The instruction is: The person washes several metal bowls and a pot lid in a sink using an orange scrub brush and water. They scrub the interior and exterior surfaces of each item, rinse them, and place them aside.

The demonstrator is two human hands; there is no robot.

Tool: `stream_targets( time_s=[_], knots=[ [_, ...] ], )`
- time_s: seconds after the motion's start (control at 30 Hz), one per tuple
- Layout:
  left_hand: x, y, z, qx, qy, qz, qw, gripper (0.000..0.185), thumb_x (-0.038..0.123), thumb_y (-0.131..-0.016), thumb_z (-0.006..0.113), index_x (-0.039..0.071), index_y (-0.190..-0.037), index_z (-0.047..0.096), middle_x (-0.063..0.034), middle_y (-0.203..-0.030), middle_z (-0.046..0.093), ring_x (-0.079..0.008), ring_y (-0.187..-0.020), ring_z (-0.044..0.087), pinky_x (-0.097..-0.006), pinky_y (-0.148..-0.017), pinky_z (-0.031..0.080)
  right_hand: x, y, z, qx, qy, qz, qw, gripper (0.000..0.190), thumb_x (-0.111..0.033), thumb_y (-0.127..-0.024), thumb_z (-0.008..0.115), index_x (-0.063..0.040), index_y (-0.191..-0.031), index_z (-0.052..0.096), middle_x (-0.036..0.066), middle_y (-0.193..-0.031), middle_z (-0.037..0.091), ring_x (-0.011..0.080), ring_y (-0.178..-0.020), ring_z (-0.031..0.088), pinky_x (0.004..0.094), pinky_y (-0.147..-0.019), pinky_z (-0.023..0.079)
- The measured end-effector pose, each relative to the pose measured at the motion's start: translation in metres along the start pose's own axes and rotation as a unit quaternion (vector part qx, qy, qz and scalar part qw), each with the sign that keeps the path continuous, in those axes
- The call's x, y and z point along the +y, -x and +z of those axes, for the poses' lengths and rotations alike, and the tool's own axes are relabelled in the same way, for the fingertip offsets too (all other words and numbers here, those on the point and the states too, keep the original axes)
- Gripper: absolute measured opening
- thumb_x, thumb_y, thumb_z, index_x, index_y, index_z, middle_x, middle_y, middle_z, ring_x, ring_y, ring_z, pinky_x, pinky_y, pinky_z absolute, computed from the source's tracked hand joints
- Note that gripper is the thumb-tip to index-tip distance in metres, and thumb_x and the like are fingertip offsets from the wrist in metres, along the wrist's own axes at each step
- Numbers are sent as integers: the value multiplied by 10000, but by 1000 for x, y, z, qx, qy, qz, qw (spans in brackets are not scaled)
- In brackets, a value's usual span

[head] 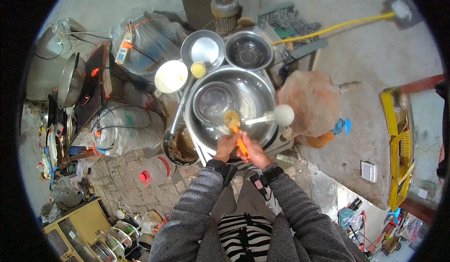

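An orange-handled brush (242, 147) with a tan, rounded head is held over the front of a large stainless steel basin (262, 82). My right hand (256, 152) is wrapped around its handle. Close against it, my left hand (225, 146) has its fingers at the upper handle, partly hidden. The brush head is by the near rim of a smaller round bowl (214, 102), which sits inside the basin. A white ladle (283, 115) lies across the basin's right rim, its handle pointing inward.
Behind the basin stand a grey metal pan (204, 47), a dark-bottomed steel bowl (249, 51), a cream bowl (171, 76) and a yellow scrubber ball (198, 70). A long-handled wok ladle (175, 121) leans at left over a dirty pot (188, 146). A pinkish plastic bag (309, 102) bulges at right.
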State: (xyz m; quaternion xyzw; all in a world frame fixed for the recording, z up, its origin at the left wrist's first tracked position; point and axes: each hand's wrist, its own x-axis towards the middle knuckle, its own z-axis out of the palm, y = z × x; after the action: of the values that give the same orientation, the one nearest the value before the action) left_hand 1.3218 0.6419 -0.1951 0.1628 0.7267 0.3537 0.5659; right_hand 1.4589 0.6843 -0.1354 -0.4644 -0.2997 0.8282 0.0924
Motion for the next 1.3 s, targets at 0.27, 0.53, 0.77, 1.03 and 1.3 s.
stream_targets(
  time_s=[0.27, 0.53, 0.77, 1.03, 1.3],
  knots=[
    [-20, -25, -21, 90, -191, 114, 971, 263, 283, -808, 719, 25, -848, 690, -79, -703, 624, -225, -606, 575, -336, -602, 461, 16, -6, -18, 30, 44, 14, 998, 495, -516, -956, 457, -38, -920, 578, -29, -555, 443, 55, -390, 351, 230, -364, 257],
    [-2, -26, -24, 130, -617, 138, 764, 183, 137, -797, 597, 60, -925, 703, -103, -1107, 565, -295, -1089, 513, -419, -864, 442, 17, -3, -28, 250, 327, -333, 849, 312, -290, -986, 450, -3, -979, 573, 131, -631, 542, 280, -544, 545, 387, -507, 416],
    [-11, -33, -15, 34, -698, 103, 708, 207, 190, -841, 572, 110, -970, 713, -81, -1138, 610, -252, -1125, 518, -412, -879, 408, 26, 22, -22, 255, 417, -222, 843, 183, -175, -954, 460, -29, -1016, 551, 243, -761, 610, 456, -723, 591, 524, -592, 443],
    [-34, -76, -53, 101, -493, 246, 828, 201, 144, -803, 617, 7, -941, 664, -185, -915, 664, -333, -883, 646, -468, -796, 480, 24, 23, -32, 240, 367, -326, 838, 196, -177, -953, 458, -22, -1049, 530, 241, -760, 613, 461, -745, 593, 528, -609, 443],
    [8, -106, -32, 119, 75, 54, 989, 249, 92, -826, 710, -60, -973, 579, -132, -814, 642, -164, -687, 630, -282, -533, 513, 14, 19, -42, 227, 543, -170, 791, 213, -207, -931, 477, -14, -1001, 535, 220, -715, 621, 440, -685, 602, 528, -584, 476]
  ],
)
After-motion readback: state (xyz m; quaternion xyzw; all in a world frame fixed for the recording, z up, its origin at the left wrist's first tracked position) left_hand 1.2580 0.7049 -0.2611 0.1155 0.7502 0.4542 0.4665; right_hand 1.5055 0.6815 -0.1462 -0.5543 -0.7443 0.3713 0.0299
